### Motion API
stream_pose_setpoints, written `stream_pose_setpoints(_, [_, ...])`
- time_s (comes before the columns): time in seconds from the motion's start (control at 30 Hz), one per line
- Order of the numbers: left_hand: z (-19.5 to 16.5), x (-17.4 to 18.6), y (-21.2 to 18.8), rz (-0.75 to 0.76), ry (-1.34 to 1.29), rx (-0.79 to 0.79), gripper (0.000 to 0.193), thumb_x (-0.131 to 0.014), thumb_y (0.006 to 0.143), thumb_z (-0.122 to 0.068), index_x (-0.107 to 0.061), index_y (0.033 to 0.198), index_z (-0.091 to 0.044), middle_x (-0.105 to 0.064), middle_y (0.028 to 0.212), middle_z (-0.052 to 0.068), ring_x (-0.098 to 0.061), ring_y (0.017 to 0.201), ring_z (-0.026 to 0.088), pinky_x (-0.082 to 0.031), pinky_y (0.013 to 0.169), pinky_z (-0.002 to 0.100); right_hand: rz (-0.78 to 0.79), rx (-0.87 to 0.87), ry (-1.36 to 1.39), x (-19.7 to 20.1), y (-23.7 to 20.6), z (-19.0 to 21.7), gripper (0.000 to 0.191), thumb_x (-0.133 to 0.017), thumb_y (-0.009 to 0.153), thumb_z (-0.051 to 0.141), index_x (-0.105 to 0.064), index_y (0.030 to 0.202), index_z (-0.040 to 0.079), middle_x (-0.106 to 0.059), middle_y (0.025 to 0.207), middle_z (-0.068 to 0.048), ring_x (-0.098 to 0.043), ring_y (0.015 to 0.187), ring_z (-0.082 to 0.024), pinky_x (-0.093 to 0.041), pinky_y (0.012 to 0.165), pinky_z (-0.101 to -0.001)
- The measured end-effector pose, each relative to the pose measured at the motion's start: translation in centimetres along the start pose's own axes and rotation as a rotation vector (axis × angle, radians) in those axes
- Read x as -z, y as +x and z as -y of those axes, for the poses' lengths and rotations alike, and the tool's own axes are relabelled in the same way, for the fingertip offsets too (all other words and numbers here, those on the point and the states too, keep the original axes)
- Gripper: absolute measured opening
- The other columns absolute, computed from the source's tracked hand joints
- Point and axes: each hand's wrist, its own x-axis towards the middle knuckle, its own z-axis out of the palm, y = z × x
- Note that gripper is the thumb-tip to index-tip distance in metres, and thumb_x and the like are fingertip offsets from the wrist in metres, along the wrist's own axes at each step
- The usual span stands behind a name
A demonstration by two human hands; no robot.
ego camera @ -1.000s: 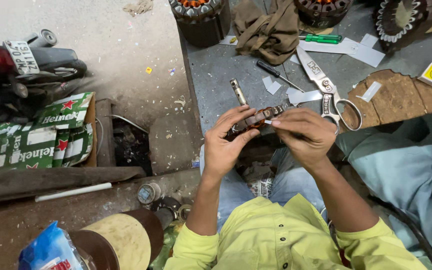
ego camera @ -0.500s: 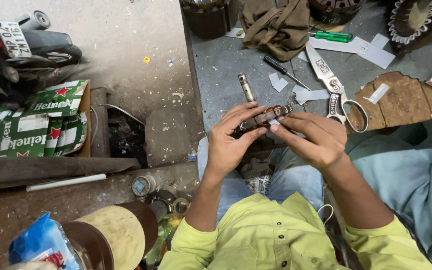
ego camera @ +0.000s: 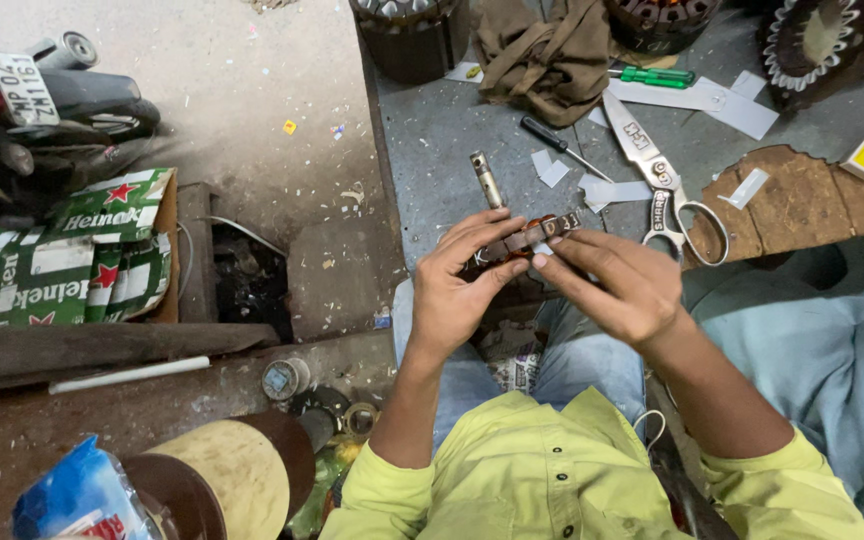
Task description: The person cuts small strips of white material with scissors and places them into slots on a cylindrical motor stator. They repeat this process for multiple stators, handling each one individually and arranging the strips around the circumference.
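Overhead, the grey metal work surface [ego camera: 432, 150] is filling the upper middle of the view, with a bare concrete floor [ego camera: 252, 110] lying to its left and a parked scooter [ego camera: 42, 110] sitting at the far left edge. Below the scooter, a green and white cardboard box [ego camera: 62, 260] is resting beside a dark wooden board [ego camera: 82, 345]. A crumpled brown cloth [ego camera: 547, 55] is lying at the top of the surface, and large scissors [ego camera: 657, 170] are lying open just right of the hands, near a green-handled screwdriver [ego camera: 657, 75] and scattered white paper strips [ego camera: 712, 100].

Both forearms are reaching forward from yellow-green sleeves [ego camera: 552, 480], bent at the elbows and angled inward so that the hands are meeting above the person's knees, at the near edge of the surface. The left hand [ego camera: 457, 290] is curling its fingers over the left end of a small dark brown part [ego camera: 522, 240], thumb underneath, clamping it. The right hand [ego camera: 617, 280] is pinching the right end of the same part between thumb and fingertips, palm turned down. The part is being held level between the two hands, off the surface. A short metal tube [ego camera: 485, 180] is lying on the surface just beyond the left hand's fingers, apart from them.
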Motion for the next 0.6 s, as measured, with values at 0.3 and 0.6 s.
stream_pose_setpoints(0.3, [-0.1,-0.2,0.5,-0.002,-0.02,0.003,0.04,-0.083,0.083,-0.006,-0.074,0.122,-0.004,-0.073,0.128,0.015,-0.069,0.124,0.025,-0.051,0.109,0.036,0.067,-0.003,-0.125,0.3,0.4,1.0,0.036,-0.071,0.077,0.004,-0.075,0.112,-0.003,-0.072,0.103,-0.018,-0.072,0.095,-0.033,-0.062,0.083,-0.0398])
stream_pose_setpoints(0.6, [-0.1,-0.1,0.3,0.006,-0.057,-0.003,0.041,-0.082,0.083,-0.006,-0.073,0.123,-0.004,-0.073,0.129,0.014,-0.067,0.126,0.025,-0.05,0.11,0.036,0.043,0.05,-0.059,0.0,-0.1,0.2,0.041,-0.069,0.074,0.008,-0.073,0.112,-0.005,-0.07,0.101,-0.019,-0.071,0.093,-0.034,-0.062,0.082,-0.0423])
